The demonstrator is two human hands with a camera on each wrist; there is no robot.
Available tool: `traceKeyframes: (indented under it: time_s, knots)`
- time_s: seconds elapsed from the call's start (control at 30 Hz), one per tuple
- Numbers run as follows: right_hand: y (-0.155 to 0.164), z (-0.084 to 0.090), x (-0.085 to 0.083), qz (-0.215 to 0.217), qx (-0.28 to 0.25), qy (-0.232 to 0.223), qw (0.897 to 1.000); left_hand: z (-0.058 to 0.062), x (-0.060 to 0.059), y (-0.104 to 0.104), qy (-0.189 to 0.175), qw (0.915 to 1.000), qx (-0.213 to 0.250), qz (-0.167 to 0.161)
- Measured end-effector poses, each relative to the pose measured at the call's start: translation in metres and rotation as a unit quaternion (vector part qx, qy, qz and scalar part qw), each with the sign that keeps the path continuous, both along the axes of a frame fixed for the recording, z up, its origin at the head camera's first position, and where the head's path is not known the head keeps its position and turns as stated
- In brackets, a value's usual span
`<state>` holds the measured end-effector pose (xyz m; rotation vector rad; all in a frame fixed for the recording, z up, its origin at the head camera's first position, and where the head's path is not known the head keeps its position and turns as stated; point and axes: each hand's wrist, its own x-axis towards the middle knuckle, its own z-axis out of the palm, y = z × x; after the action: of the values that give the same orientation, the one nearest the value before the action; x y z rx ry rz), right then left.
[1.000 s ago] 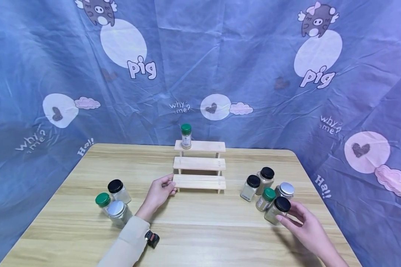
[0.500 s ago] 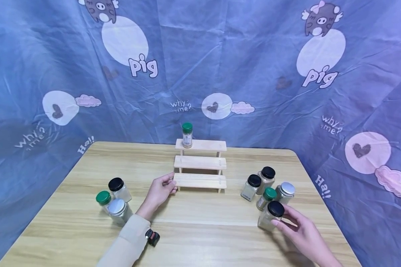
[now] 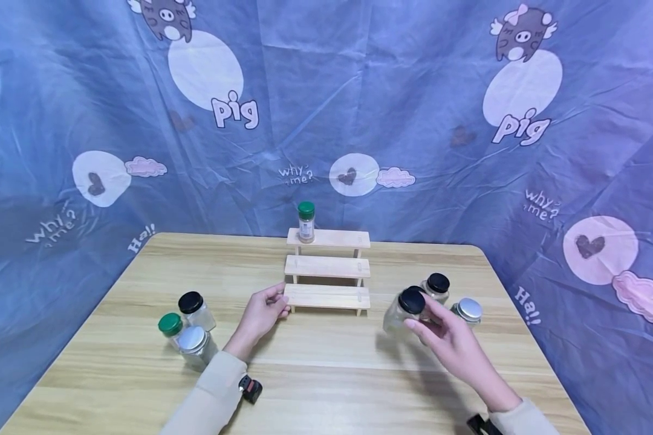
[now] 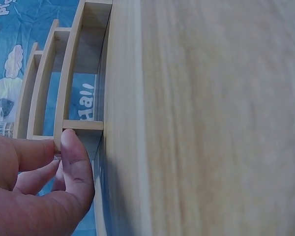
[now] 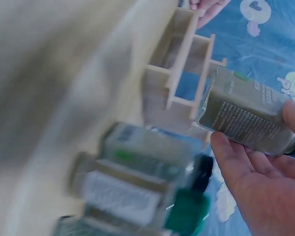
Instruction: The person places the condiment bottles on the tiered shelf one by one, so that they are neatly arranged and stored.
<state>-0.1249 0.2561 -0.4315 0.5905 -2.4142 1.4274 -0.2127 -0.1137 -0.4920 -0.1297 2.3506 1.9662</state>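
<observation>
My right hand grips a square glass spice jar with a black lid. It is raised off the table and leans a little. In the right wrist view, the printed label of this spice jar shows, with the thumb on one side and fingers on the other. My left hand pinches the left end of the lowest step of a three-step wooden rack; thumb and forefinger meet at that board in the left wrist view. A green-capped spice jar stands at the left of the top step.
Right of the rack stand a black-lidded jar and a silver-lidded jar; a green-capped jar there is hidden in the head view. At left are black-lidded, green-capped and silver-lidded jars. A blue cloth hangs behind.
My right hand has lifted the black-lidded spice jar and carried it left and away from me, past the other jars toward the rack. My left hand stays at the rack.
</observation>
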Motion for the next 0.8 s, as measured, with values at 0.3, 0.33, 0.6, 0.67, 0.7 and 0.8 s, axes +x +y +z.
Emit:
traceKeyframes:
  time_s: [0.3,0.33,0.6,0.67,0.7,0.8]
  knots:
    - [-0.039,0.044,-0.060,0.026,0.001,-0.032,0.999,0.000,0.002,0.000,0.000,1.0000,-0.003,0.000]
    - [-0.043,0.048,-0.067,0.026,-0.002,-0.037,0.999,0.000,0.002,0.000,0.000,1.0000,-0.005,0.000]
    - [-0.072,0.064,-0.124,0.031,-0.002,-0.026,0.999,0.000,0.001,0.001,-0.003,1.0000,-0.003,0.000]
    - [-0.077,0.065,-0.135,0.031,-0.002,-0.026,0.999,0.000,0.001,0.001,-0.003,1.0000,-0.002,0.001]
    - [-0.080,0.065,-0.140,0.030,-0.003,-0.027,0.999,0.000,0.001,0.001,-0.003,1.0000,-0.001,0.001]
    - [-0.087,0.066,-0.154,0.029,-0.007,-0.033,0.999,-0.001,0.000,0.001,-0.002,1.0000,-0.002,0.003]
